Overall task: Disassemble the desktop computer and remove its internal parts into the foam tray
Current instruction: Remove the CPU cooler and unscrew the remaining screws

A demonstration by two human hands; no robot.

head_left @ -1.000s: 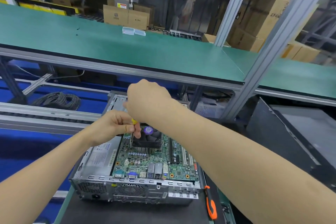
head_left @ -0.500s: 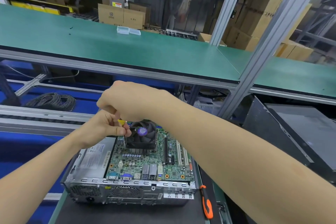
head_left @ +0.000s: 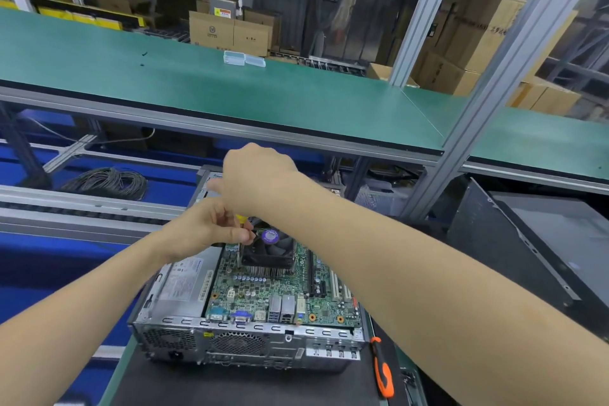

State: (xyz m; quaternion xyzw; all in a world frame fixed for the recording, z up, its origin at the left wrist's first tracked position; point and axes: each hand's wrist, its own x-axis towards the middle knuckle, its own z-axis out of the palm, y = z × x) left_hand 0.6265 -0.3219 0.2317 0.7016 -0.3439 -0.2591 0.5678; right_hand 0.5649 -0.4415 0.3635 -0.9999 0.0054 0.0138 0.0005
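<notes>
At the nine o'clock edge of the cooler fan (head_left: pixel 273 250), inside the open desktop computer (head_left: pixel 250 339), the screwdriver (head_left: pixel 240 220) stands nearly upright with its shaft running down beside the heatsink fins. The left grip (head_left: pixel 201 231) pinches the tool between thumb and fingertips just under the yellow handle. The right grip (head_left: pixel 260 178) is closed down over the top of the handle.

Over the last second the view has swung a little. The tool has kept to the same corner of the cooler, and only the right grip has rolled slightly on the handle. I judge that this screw is still being turned, so the cooler is not yet free of the motherboard (head_left: pixel 260 290).

The computer sits on the dark tabletop (head_left: pixel 230 386), its rear panel at six o'clock, with nothing yet lifted out as far as I can see. A second, orange-handled screwdriver (head_left: pixel 382 372) lies at its four o'clock corner.

The screw head and tool tip are too small to make out. The right grip's fingers are hidden under the back of the hand, and the right forearm covers the board's three o'clock side. I cannot pick out a foam tray anywhere.
</notes>
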